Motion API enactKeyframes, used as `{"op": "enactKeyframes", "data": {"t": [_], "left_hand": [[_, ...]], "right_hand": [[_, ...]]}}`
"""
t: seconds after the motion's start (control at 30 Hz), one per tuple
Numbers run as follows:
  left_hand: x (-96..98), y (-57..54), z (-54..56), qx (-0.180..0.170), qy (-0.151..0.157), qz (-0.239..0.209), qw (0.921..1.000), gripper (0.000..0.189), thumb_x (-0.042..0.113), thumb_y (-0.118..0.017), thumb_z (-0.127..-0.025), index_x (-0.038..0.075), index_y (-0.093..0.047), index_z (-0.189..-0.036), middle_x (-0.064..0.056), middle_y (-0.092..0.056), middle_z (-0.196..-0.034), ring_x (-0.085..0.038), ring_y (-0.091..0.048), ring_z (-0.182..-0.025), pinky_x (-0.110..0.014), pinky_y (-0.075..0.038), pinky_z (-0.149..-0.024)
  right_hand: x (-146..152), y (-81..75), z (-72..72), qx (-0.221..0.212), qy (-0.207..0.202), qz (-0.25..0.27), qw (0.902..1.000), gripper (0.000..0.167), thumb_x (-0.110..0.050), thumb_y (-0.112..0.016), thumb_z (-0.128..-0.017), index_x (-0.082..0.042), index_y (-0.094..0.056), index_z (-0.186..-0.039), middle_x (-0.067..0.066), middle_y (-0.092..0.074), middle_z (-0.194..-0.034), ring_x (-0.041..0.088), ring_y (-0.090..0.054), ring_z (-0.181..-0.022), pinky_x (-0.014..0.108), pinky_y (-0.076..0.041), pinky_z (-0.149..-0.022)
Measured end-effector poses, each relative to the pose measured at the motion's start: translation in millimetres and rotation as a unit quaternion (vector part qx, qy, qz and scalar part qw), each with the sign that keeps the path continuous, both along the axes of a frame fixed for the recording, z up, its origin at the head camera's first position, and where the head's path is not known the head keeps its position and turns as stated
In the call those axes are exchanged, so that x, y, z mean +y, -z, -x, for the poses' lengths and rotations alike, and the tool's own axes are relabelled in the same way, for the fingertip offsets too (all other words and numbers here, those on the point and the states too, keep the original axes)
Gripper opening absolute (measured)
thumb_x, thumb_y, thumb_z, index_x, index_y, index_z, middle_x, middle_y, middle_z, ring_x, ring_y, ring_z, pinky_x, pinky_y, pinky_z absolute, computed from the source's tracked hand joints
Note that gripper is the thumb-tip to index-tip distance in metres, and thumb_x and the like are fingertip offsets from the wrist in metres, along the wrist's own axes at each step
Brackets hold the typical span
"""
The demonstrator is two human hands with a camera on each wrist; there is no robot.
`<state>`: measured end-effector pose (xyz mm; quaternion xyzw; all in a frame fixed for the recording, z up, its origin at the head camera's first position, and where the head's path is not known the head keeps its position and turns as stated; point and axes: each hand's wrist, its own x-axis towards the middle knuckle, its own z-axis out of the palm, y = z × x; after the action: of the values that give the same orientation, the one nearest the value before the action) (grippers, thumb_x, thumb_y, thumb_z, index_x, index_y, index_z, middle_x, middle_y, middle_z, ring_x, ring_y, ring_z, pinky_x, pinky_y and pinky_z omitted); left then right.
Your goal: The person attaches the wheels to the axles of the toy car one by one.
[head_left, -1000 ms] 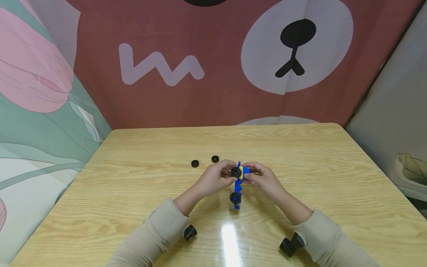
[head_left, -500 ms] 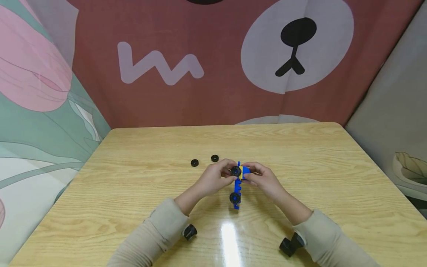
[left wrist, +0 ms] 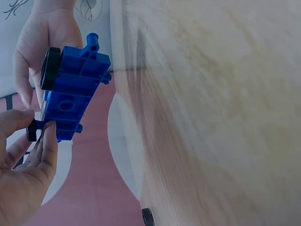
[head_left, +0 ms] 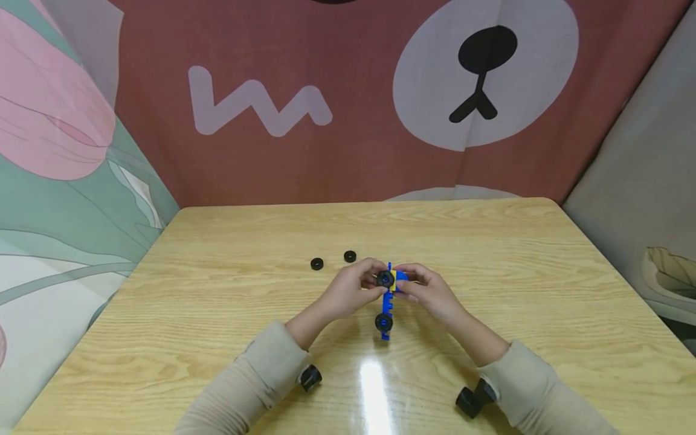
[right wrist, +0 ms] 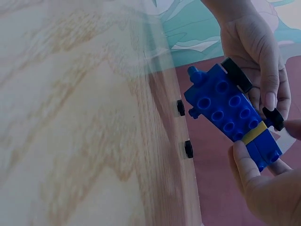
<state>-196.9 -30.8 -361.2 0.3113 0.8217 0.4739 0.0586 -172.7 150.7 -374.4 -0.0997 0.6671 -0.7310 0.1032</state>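
Observation:
A blue building-brick toy car base [head_left: 387, 303] is held up off the table, turned on its side with two black wheels facing the head camera. My left hand [head_left: 348, 293] pinches the far wheel [head_left: 385, 278] between thumb and fingers, at the car's far end. From the other side, my right hand [head_left: 435, 293] grips the blue and yellow bricks [right wrist: 256, 133] stacked on that same end. The near wheel [head_left: 383, 322] sits on its peg untouched. In the left wrist view, bare pegs [left wrist: 107, 77] stick out along the car's opposite side.
Two loose black wheels [head_left: 317, 263] [head_left: 350, 256] lie on the wooden table [head_left: 244, 241] beyond my left hand. Black wrist devices [head_left: 311, 378] [head_left: 475, 399] hang below both sleeves. A brown bear-print cloth [head_left: 272, 169] stands behind the table's far edge.
Both hands keep their hold in nearly the same place. The far wheel has shifted very slightly under my left fingers, and the head view has tipped slightly down.

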Motion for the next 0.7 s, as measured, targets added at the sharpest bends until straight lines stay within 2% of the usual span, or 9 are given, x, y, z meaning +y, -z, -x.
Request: {"op": "enactKeyframes", "data": {"t": [0.13,0.23,0.47,0.6,0.7], "left_hand": [[0.4,-0.4,-0.5,-0.011,0.002,-0.003,0.9999,0.03,0.007,-0.062,-0.079,0.004,-0.052,-0.107,-0.006,-0.059,-0.098,-0.014,-0.057,-0.083,-0.018,-0.046,-0.07],[1.1,-1.1,-1.1,-0.019,0.002,-0.001,0.9998,0.03,0.006,-0.062,-0.079,0.005,-0.052,-0.107,-0.005,-0.058,-0.099,-0.013,-0.057,-0.083,-0.018,-0.046,-0.07],[0.7,-1.5,-2.2,-0.05,-0.008,-0.008,0.9987,0.029,0.01,-0.06,-0.081,0.008,-0.053,-0.109,-0.001,-0.057,-0.1,-0.01,-0.056,-0.083,-0.019,-0.047,-0.069],[-0.2,0.7,-0.8,-0.103,-0.012,-0.052,0.9933,0.024,0.013,-0.053,-0.086,0.007,-0.053,-0.109,-0.003,-0.057,-0.1,-0.013,-0.056,-0.083,-0.023,-0.047,-0.071],[-0.2,1.3,1.0,-0.15,-0.008,-0.104,0.9831,0.022,0.009,-0.049,-0.088,0.001,-0.052,-0.108,-0.009,-0.056,-0.099,-0.018,-0.057,-0.084,-0.025,-0.047,-0.073]], "right_hand": [[0.4,3.3,0.6,0.007,0.006,-0.02,0.9997,0.048,-0.02,-0.059,-0.082,0.007,-0.041,-0.118,0.015,-0.043,-0.105,0.018,-0.052,-0.091,0.041,-0.04,-0.085],[-0.3,4.6,1.2,0.001,0.013,-0.031,0.9994,0.051,-0.022,-0.062,-0.08,0.005,-0.042,-0.118,0.015,-0.043,-0.106,0.019,-0.051,-0.091,0.039,-0.041,-0.084],[-2.5,1.9,0.9,-0.017,0.016,-0.026,0.9994,0.046,-0.012,-0.059,-0.082,0.009,-0.04,-0.119,0.016,-0.042,-0.104,0.019,-0.051,-0.089,0.041,-0.04,-0.085],[-2.2,0.6,-0.1,-0.016,0.012,-0.024,0.9995,0.044,-0.01,-0.056,-0.084,0.01,-0.039,-0.118,0.016,-0.043,-0.103,0.018,-0.053,-0.089,0.042,-0.038,-0.086],[-2.0,-0.4,-1.0,-0.015,0.013,-0.027,0.9994,0.044,-0.012,-0.057,-0.084,0.009,-0.039,-0.119,0.017,-0.044,-0.104,0.018,-0.054,-0.09,0.042,-0.038,-0.086]]}}
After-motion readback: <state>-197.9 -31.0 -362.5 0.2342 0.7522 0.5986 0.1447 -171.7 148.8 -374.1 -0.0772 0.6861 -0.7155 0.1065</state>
